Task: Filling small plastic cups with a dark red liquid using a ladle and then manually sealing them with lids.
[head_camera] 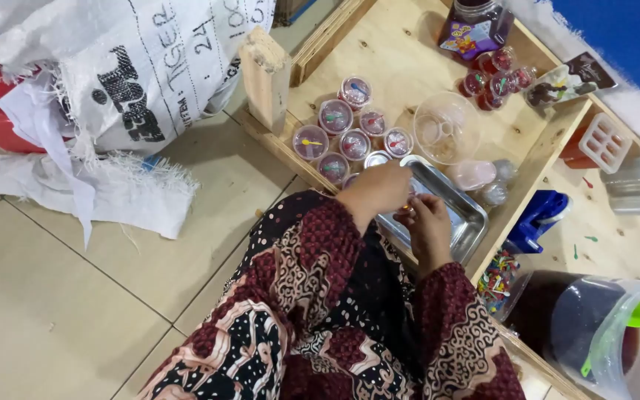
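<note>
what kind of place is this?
Probably a small home or stall food-packing spot on a tiled floor: rows of small lidded clear plastic cups on a low plywood tray table, a white woven sack alongside.

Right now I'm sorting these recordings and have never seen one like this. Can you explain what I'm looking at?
There is no machine here: one camera worn on a person's head looks down at their own two bare hands in patterned sleeves. The left hand and right hand meet over a shallow metal tray on a low wooden table. The fingers pinch something small; what it is cannot be made out. Beside the tray stand small sealed cups of dark filling with little coloured spoons, and a clear empty bowl. A white woven sack lies on the tiled floor.
</note>
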